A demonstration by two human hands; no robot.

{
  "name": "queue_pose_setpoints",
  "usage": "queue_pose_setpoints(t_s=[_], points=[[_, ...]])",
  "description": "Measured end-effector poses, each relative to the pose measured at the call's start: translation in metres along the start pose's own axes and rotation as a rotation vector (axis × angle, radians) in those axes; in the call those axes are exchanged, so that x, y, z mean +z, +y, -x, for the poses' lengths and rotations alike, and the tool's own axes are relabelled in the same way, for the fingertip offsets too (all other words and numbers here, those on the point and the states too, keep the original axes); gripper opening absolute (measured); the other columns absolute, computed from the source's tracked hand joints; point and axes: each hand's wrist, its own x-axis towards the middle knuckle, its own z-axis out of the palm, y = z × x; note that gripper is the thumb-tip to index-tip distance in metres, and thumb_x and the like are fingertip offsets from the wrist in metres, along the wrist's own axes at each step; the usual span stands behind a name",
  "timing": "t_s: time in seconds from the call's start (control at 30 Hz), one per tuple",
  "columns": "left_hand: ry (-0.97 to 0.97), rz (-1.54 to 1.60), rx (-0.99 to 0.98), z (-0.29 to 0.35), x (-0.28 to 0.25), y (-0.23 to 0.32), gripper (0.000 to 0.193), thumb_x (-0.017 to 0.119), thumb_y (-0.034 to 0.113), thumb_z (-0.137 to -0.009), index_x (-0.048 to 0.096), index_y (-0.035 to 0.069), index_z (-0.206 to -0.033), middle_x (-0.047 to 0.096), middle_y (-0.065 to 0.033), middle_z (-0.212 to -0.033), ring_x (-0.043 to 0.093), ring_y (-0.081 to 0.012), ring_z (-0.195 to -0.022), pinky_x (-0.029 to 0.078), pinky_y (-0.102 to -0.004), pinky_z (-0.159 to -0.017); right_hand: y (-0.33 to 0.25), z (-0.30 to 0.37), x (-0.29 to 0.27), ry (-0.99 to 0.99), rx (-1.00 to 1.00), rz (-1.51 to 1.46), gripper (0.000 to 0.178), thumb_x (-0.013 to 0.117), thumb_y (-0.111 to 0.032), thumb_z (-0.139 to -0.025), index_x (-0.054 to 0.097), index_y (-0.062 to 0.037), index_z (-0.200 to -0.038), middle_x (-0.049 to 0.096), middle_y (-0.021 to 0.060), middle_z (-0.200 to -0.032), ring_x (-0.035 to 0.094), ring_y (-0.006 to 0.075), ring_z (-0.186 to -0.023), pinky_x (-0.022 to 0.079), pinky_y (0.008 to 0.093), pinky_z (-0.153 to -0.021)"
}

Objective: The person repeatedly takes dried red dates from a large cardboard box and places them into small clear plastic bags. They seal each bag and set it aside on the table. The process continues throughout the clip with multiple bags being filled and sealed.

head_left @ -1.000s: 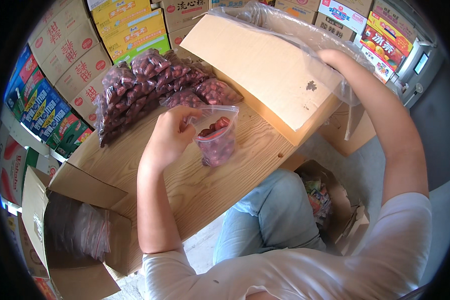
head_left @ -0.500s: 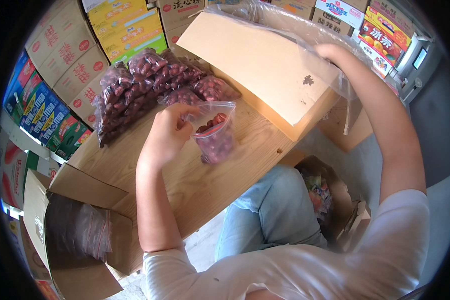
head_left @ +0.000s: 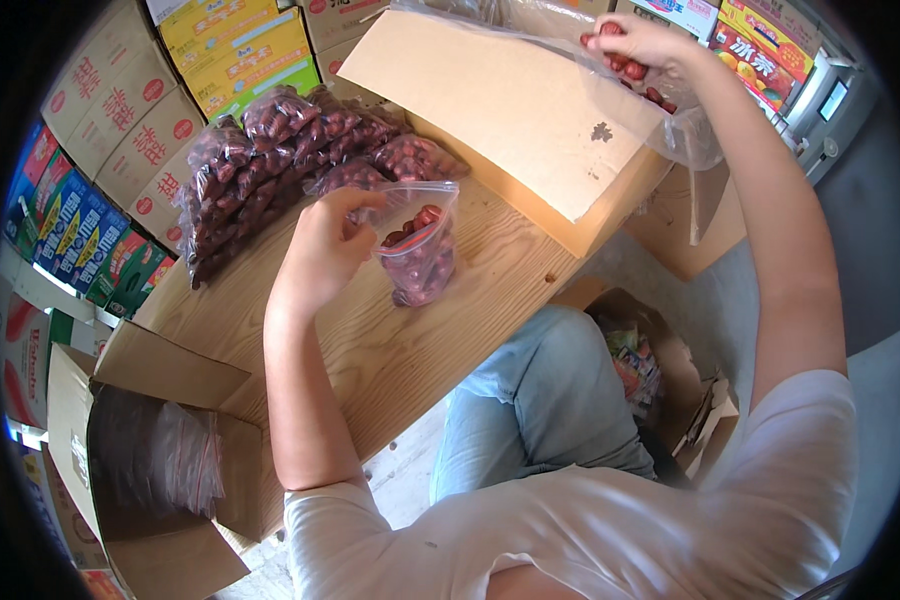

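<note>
- Left hand (head_left: 320,245): thumb and fingers pinch the left rim of a clear zip bag (head_left: 422,275), mouth open.
- Zip bag: upright at the table (head_left: 370,350), partly filled with dark red dates; contact of its base with the wood cannot be told.
- Right hand (head_left: 658,45): fingers curled around several red dates (head_left: 627,67), above the plastic liner (head_left: 698,145) of a cardboard box (head_left: 490,110).
- Filled bags (head_left: 280,150): stacked behind the zip bag.
- Flat clear bags (head_left: 188,460): in an open carton (head_left: 170,562), lower left.
</note>
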Motion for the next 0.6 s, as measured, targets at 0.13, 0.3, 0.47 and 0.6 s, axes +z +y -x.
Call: queue_pose_setpoints(t_s=[0.13,0.3,0.47,0.6], points=[[0.000,-0.062,0.007,0.000,0.003,0.003,0.036,0.060,0.000,-0.074,0.065,-0.003,-0.109,0.064,-0.0136,-0.075,0.059,-0.0143,-0.060,0.047,-0.0295,-0.056,-0.071,0.018,-0.028,-0.066,-0.229,-0.397,0.014,0.064,-0.013,-0.087,0.053,-0.0078,-0.095,0.054,0.0041,-0.074,0.047,0.0113,-0.056,0.040,0.0262,-0.048],[-0.007,-0.005,0.035,0.003,0.005,-0.007,0.037,0.056,-0.003,-0.079,0.059,-0.004,-0.116,0.066,-0.0080,-0.089,0.062,-0.0098,-0.061,0.046,-0.0240,-0.052,-0.162,0.088,0.071,-0.255,-0.219,-0.748,0.016,0.061,-0.010,-0.088,0.055,-0.0017,-0.100,0.056,0.0081,-0.076,0.049,0.0125,-0.059,0.042,0.0248,-0.051],[-0.060,0.202,-0.085,-0.001,0.006,0.001,0.040,0.056,-0.003,-0.077,0.057,-0.007,-0.116,0.065,-0.0122,-0.104,0.064,-0.0120,-0.069,0.048,-0.0244,-0.058,-0.149,0.082,0.171,-0.190,-0.171,-0.936,0.021,0.068,-0.018,-0.089,0.050,-0.0059,-0.092,0.054,0.0037,-0.069,0.050,0.0113,-0.051,0.047,0.0281,-0.046],[-0.020,0.149,-0.026,-0.006,0.002,-0.019,0.046,0.063,0.009,-0.071,0.061,-0.010,-0.112,0.067,-0.0210,-0.097,0.067,-0.0205,-0.078,0.051,-0.0320,-0.072,-0.141,0.083,0.218,-0.150,-0.227,-1.014,0.020,0.062,-0.014,-0.093,0.050,-0.0025,-0.102,0.054,0.0039,-0.083,0.052,0.0091,-0.069,0.049,0.0255,-0.057]])
